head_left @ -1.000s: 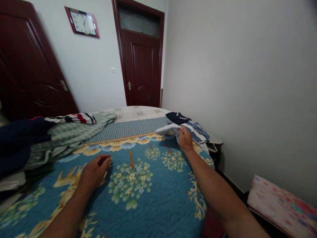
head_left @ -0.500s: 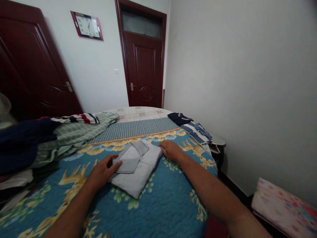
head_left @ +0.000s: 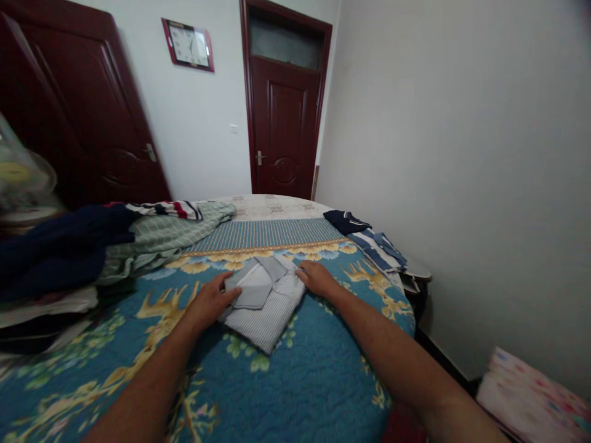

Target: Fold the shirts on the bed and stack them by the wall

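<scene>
A folded grey striped shirt with a grey collar lies on the blue flowered quilt of the bed. My left hand rests on the shirt's left edge by the collar, fingers curled onto the cloth. My right hand presses the shirt's far right corner, fingers bent down on the fabric.
A folded blue-and-white striped shirt and a dark navy garment lie at the bed's right edge. A heap of unfolded clothes covers the left side. A flowered cushion sits low right by the wall. Two dark red doors stand behind.
My right hand brought the grey striped shirt from the pile at the right edge to the middle of the quilt. My left hand moved onto it. The view shifted left.
</scene>
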Motion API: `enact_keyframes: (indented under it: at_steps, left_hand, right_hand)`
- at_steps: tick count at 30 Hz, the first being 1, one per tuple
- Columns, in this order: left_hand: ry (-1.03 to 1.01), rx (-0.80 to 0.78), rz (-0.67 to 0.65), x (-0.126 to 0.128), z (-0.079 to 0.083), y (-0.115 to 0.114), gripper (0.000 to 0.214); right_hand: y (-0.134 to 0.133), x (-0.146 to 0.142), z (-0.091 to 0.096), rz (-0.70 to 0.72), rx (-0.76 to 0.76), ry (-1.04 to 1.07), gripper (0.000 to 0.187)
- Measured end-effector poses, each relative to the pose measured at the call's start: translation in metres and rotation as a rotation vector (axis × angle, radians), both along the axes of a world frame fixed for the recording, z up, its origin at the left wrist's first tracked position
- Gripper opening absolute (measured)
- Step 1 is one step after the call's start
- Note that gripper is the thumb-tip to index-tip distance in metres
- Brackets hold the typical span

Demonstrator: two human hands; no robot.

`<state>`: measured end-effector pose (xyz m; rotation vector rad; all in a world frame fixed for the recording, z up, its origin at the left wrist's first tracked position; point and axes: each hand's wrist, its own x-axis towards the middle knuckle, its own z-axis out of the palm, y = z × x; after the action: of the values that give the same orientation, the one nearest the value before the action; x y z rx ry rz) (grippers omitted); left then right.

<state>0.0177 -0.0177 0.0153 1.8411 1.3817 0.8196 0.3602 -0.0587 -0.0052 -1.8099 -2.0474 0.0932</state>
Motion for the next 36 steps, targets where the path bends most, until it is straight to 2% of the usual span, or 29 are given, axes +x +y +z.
enact_keyframes:
  at_steps: [3,7,11,14,16,19,21,23,25,27,29,31,33,34,36]
  left_hand:
    - [-0.187,-0.221,-0.03,-0.006,0.002,-0.005,0.082]
    - [-0.308,-0.421,-0.066,-0.011,0.005,-0.014,0.057]
    - [-0.26,-0.352,0.075,-0.006,0.005,-0.019,0.059]
    - [-0.352,-0.3,0.103,0.0,0.006,-0.02,0.063]
    - [-0.508,-0.316,0.095,0.002,0.007,-0.02,0.061]
    - [-0.761,-0.397,0.076,0.001,0.01,-0.022,0.056]
    - [-0.819,-0.488,0.04,0.0,0.011,-0.024,0.048]
    - [-0.772,-0.556,-0.005,0.001,0.008,-0.027,0.042]
    - [-0.708,-0.579,-0.058,0.005,0.004,-0.03,0.042]
    - [-0.691,-0.566,-0.103,0.01,0.001,-0.033,0.045]
    - [-0.704,-0.541,-0.121,0.014,-0.001,-0.033,0.047]
    - [-0.745,-0.502,-0.077,0.014,0.0,-0.031,0.046]
    - [-0.832,-0.472,-0.008,0.008,0.003,-0.024,0.047]
    - [-0.888,-0.456,0.034,0.003,0.004,-0.02,0.046]
    - [-0.998,-0.418,0.123,-0.007,0.006,-0.01,0.044]
  right_hand:
    - [0.015,-0.004,-0.003,-0.007,0.02,0.073,0.018]
    - [0.042,-0.024,-0.006,-0.108,0.129,0.318,0.018]
    - [0.055,-0.048,-0.009,-0.169,0.221,0.575,0.028]
    - [0.053,-0.052,-0.01,-0.199,0.22,0.734,0.033]
    - [0.048,-0.047,-0.009,-0.246,0.178,0.728,0.037]
    - [0.04,-0.038,-0.006,-0.304,0.095,0.591,0.039]
    - [0.036,-0.036,-0.004,-0.32,0.061,0.496,0.038]
    - [0.033,-0.037,-0.003,-0.318,0.044,0.449,0.034]
    - [0.031,-0.041,-0.001,-0.296,0.031,0.471,0.031]
    - [0.029,-0.045,0.002,-0.249,-0.003,0.618,0.031]
    - [0.026,-0.049,0.008,-0.154,-0.068,0.931,0.038]
    - [0.022,-0.052,0.016,0.024,-0.139,1.299,0.049]
    - [0.019,-0.055,0.022,0.199,-0.161,1.534,0.057]
    - [0.018,-0.056,0.023,0.237,-0.154,1.57,0.057]
    - [0.019,-0.061,0.021,0.164,-0.139,1.485,0.049]
